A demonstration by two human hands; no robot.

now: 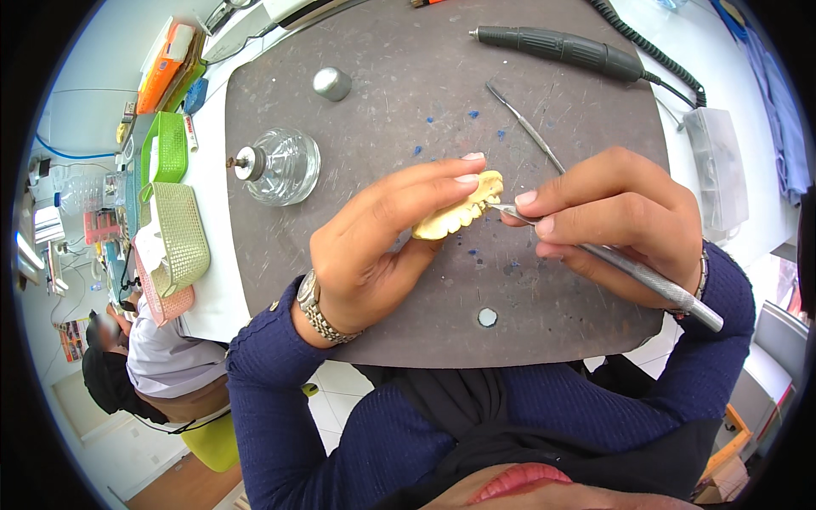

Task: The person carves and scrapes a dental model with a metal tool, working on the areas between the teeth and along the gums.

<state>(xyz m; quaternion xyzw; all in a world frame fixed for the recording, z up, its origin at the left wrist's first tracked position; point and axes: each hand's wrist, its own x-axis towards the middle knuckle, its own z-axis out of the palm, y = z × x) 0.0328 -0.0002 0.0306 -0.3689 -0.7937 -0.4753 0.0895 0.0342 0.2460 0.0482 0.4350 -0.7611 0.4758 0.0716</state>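
My left hand (374, 225) is closed round a pale yellow dental cast (455, 219), its row of teeth turned toward me and to the right. Between the thumb and fingers of my right hand (625, 221) is a metal carving instrument (633, 265) with a knurled handle. The instrument's tip meets or nearly meets the teeth at the cast's right side; exact contact is too small to tell. A second slim metal instrument (529, 127) lies on the dark work mat (382, 110) beyond my right hand. Small blue wax crumbs (473, 114) are scattered around it.
A glass spirit lamp (285, 168) and a metal cap (331, 83) stand at the left of the mat. At the far right lies a black corded handpiece (561, 49), near a clear plastic box (716, 170). Baskets (178, 242) line the left side; a person (170, 365) sits beyond.
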